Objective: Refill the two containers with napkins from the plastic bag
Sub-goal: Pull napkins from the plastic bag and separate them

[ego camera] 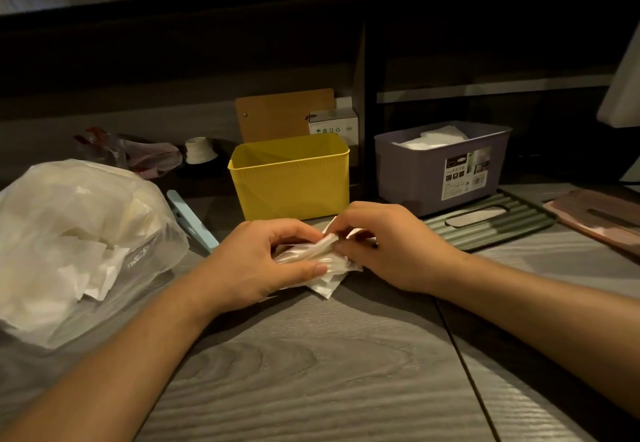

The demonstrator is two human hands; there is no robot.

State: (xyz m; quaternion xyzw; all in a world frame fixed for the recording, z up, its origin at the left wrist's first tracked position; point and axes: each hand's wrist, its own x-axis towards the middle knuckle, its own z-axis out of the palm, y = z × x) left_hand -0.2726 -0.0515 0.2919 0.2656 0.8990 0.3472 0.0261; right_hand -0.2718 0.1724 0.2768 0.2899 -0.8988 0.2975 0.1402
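We see left hand (pixel 258 261) and right hand (pixel 391 244) gripping a napkin stack (pixel 320 261), likely squaring it. Yellow container (pixel 291 178) just beyond appears empty, presumably its destination.

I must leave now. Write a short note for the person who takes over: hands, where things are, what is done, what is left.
Left hand and right hand both grip a stack of napkins on the table, just in front of the yellow container.
Plastic bag with more napkins lies at the left.
Done: purple container already holds napkins.
Left: the yellow container looks empty; put this stack in, then top up from the bag.
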